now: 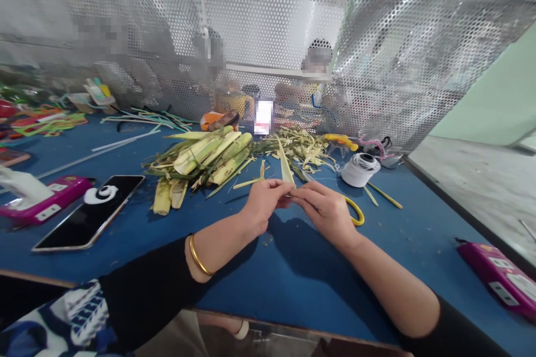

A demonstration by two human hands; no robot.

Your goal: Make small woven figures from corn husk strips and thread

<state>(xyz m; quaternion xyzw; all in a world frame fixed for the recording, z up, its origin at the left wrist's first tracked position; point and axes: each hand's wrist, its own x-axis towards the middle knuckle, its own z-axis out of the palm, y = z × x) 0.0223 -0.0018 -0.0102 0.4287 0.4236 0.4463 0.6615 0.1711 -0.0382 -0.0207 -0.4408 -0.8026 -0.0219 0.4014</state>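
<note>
Between both hands, above the blue table (268,284), a pale green corn husk leaf (285,164) points upward and away from me. My left hand (266,201) pinches its lower end between thumb and fingers. From the other side my right hand (326,209) grips the same end, the fingertips of both hands meeting there. Beneath and beside my right hand shows the yellow handle (357,212) of what look like scissors, the rest mostly covered. Beyond my hands lie a bundle of corn husks (209,156) to the left and a heap of shredded husk strips (304,148).
A spool of white string (360,170) stands right of my hands. A phone (90,212) and purple power strips (498,279) lie at both sides. A lit phone (263,116) leans by the perforated metal screen (272,28) at the back. A yellow-handled tool (341,140) lies near the spool.
</note>
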